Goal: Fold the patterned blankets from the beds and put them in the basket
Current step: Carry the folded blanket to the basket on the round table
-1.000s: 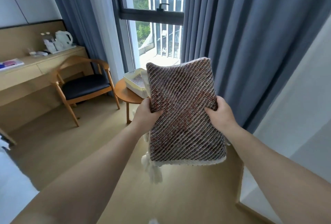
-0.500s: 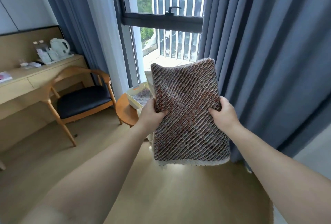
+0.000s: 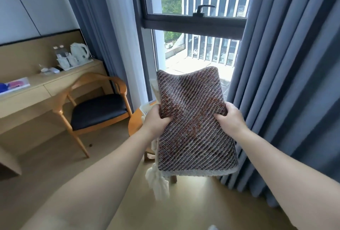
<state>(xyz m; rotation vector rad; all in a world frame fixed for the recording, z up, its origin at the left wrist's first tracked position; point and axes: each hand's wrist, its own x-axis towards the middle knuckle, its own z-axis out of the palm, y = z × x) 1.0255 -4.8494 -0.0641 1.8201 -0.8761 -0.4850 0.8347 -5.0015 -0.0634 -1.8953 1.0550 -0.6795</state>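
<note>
A folded brown, diagonally striped blanket (image 3: 193,119) with a cream edge and white tassels hangs in the air before the window. My left hand (image 3: 156,118) grips its left edge and my right hand (image 3: 229,117) grips its right edge. Behind the blanket, only a sliver of the white basket (image 3: 145,107) shows at its left side. The basket stands on a small round wooden side table (image 3: 135,125), which the blanket mostly hides.
A wooden armchair (image 3: 97,108) with a dark seat stands left of the side table. Along the left wall runs a wooden desk (image 3: 46,86) with a kettle tray. Blue curtains (image 3: 287,82) hang at the right. Wooden floor lies below.
I have come closer to the window and side table. The blanket stays held in both hands and now covers most of the basket, which was in plain view earlier.
</note>
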